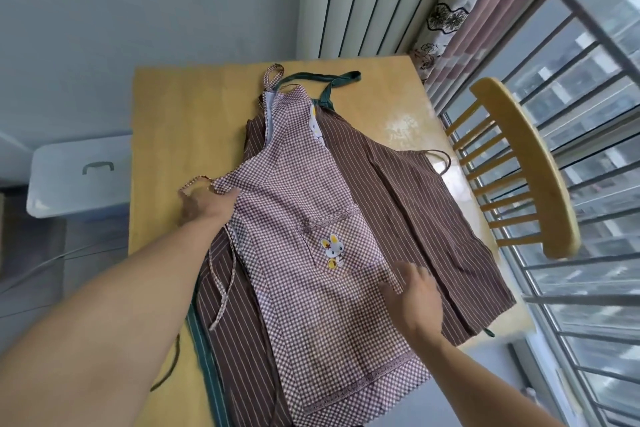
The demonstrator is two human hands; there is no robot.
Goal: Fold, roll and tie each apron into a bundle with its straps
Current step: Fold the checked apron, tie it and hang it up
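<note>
A pink checked apron point(298, 191) with a rabbit patch lies folded lengthwise on top of a brown striped apron point(408, 191), both spread on a wooden table point(180, 114). A green apron edge point(204, 354) shows under them at the near left. My left hand point(202, 203) grips the checked apron's left corner where its waist strap point(194, 182) starts. My right hand point(414, 291) rests flat, fingers straight, on the checked apron's right folded edge. Another checked strap point(225, 291) trails down over the striped cloth.
A wooden chair point(526, 166) stands at the table's right side, beside a barred window point(588, 114). A white box with a handle point(79, 177) sits left of the table. Curtains point(446, 21) and a radiator stand behind the far edge.
</note>
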